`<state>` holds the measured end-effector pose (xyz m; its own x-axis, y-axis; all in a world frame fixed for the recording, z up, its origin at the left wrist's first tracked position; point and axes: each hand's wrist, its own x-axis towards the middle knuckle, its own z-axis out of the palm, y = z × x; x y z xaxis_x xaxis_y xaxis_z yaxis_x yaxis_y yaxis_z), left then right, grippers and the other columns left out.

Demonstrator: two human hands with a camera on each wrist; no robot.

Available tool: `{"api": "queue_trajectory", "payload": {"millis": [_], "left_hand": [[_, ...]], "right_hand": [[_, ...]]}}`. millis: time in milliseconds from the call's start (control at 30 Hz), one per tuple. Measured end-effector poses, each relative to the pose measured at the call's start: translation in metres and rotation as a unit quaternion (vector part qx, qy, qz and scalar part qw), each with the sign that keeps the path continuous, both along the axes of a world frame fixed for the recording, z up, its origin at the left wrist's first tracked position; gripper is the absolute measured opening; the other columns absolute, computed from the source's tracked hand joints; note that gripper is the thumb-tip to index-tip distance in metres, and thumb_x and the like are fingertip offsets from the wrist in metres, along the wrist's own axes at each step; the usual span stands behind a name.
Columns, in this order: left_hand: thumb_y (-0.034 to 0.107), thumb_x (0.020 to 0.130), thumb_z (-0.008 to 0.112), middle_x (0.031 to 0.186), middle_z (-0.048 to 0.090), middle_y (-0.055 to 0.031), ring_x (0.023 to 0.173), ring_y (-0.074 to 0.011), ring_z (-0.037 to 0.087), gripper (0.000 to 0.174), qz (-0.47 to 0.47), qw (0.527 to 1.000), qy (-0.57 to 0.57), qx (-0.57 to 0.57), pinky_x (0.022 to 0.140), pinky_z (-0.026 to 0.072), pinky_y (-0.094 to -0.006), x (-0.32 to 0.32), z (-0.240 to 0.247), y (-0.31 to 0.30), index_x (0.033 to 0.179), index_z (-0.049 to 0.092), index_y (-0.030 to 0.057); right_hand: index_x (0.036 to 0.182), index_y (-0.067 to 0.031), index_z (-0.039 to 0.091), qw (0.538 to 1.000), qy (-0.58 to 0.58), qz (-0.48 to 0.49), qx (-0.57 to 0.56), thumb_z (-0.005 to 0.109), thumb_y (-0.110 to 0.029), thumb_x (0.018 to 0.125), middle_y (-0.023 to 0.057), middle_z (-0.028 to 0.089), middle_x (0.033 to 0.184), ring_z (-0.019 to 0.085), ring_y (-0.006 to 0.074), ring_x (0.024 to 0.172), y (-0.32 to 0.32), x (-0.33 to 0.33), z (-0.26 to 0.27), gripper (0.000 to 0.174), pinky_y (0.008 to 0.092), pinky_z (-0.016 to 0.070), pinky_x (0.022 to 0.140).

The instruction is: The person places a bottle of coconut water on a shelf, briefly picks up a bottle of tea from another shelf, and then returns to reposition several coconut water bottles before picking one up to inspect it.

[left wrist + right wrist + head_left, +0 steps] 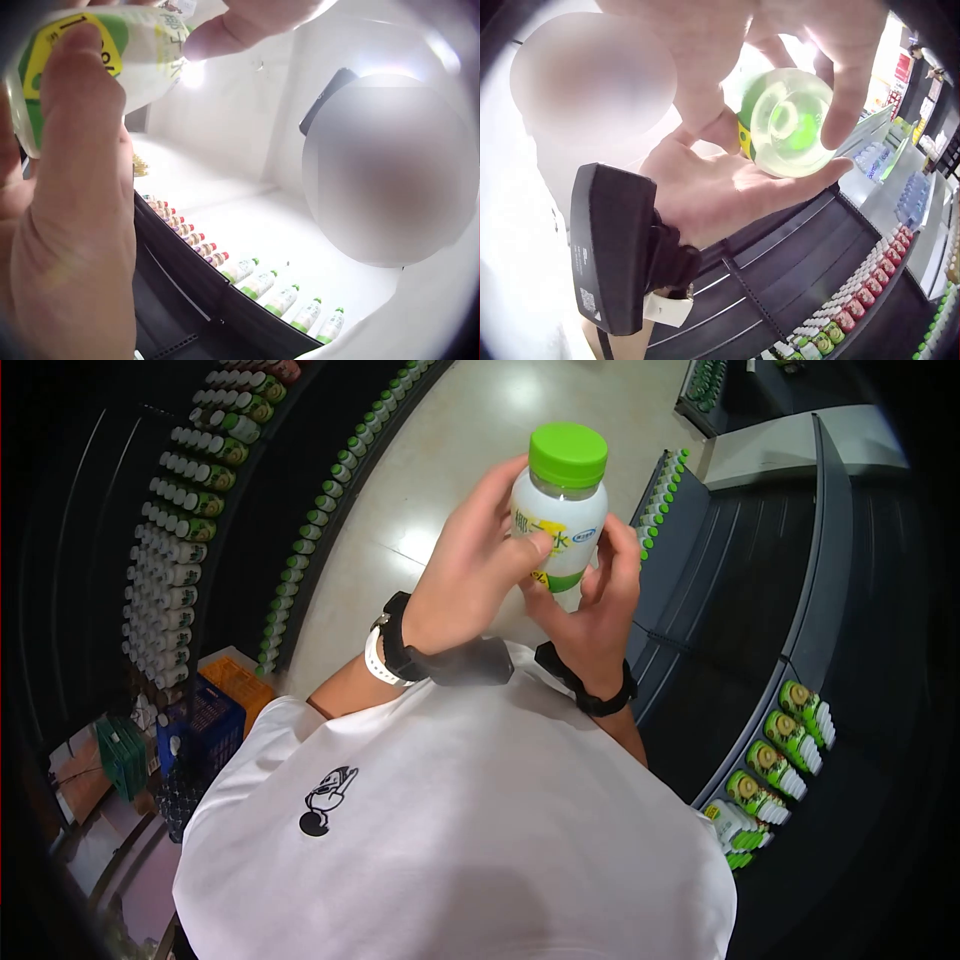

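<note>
A white-labelled plastic bottle (570,510) with a green screw cap (568,455) is held up in front of the chest, cap upward and slightly tilted. My left hand (460,570) grips its left side, thumb across the printed label. The right hand (595,625) holds it low on the right side, thumb near the yellow patch by the base. That yellow patch (58,46) and a green band show in the left wrist view, partly covered by a thumb. Seen from below in the right wrist view, the bottle's translucent base (791,127) sits between fingers of both hands.
Dark shelves with many white bottles (160,600) stand at left, beside a long row of green-capped bottles (300,550). Blue (205,715) and orange crates (238,678) sit at lower left. At right, a shelf carries kiwi-pictured bottles (770,760). Pale floor (420,490) lies ahead.
</note>
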<state>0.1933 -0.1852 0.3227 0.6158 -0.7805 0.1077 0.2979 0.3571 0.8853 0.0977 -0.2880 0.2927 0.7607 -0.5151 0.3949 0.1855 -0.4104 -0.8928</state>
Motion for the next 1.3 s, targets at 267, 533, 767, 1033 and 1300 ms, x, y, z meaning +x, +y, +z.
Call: {"api": "queue_trajectory", "payload": {"millis": [267,533,767,1033,1300], "left_hand": [[0.002,0.082,0.048,0.119,0.05,-0.0146,0.112,-0.0204,0.049,0.053,0.042,0.999,-0.002,0.03,0.094,0.039,-0.0327,0.048,-0.002,-0.039,0.132,0.03,-0.0045],[0.004,0.081,0.049,0.12,0.049,-0.0145,0.114,-0.0213,0.047,0.054,0.087,0.994,-0.026,0.06,0.096,0.037,-0.0338,0.098,-0.006,-0.102,0.131,0.032,-0.004],[0.005,0.08,0.051,0.123,0.047,-0.0138,0.118,-0.0215,0.043,0.055,0.072,0.992,-0.071,0.075,0.098,0.0344,-0.0341,0.159,0.008,-0.193,0.131,0.032,-0.0041],[0.002,0.081,0.051,0.122,0.048,-0.0132,0.116,-0.0201,0.045,0.053,0.047,0.992,-0.078,0.083,0.097,0.0353,-0.0333,0.216,0.015,-0.297,0.131,0.034,-0.0046],[0.002,0.08,0.051,0.121,0.049,-0.0125,0.114,-0.0196,0.046,0.053,0.05,0.993,-0.064,0.09,0.095,0.0375,-0.0334,0.251,0.017,-0.356,0.13,0.035,-0.0046]], "right_hand": [[0.124,0.0006,0.038,0.998,-0.014,0.041,0.04,0.072,0.005,0.062,0.0144,0.041,0.114,0.049,0.0253,0.108,-0.04,0.056,-0.006,0.071,0.0362,0.0546,0.081],[0.125,-0.0019,0.038,0.994,-0.013,0.083,0.076,0.072,0.005,0.063,0.013,0.041,0.115,0.048,0.0252,0.109,-0.108,0.114,-0.019,0.071,0.037,0.0532,0.081],[0.124,-0.002,0.038,0.993,-0.025,0.079,0.079,0.072,0.004,0.062,0.0123,0.042,0.114,0.048,0.0253,0.109,-0.203,0.176,-0.006,0.071,0.0366,0.0529,0.083],[0.124,-0.0024,0.038,0.995,-0.033,0.046,0.082,0.072,0.003,0.061,0.0125,0.043,0.112,0.049,0.0258,0.108,-0.3,0.225,0.001,0.072,0.037,0.0535,0.082],[0.124,-0.002,0.038,0.997,-0.038,0.029,0.065,0.072,0.004,0.06,0.0136,0.043,0.112,0.049,0.0259,0.106,-0.356,0.26,0.002,0.072,0.0365,0.0538,0.08]]}}
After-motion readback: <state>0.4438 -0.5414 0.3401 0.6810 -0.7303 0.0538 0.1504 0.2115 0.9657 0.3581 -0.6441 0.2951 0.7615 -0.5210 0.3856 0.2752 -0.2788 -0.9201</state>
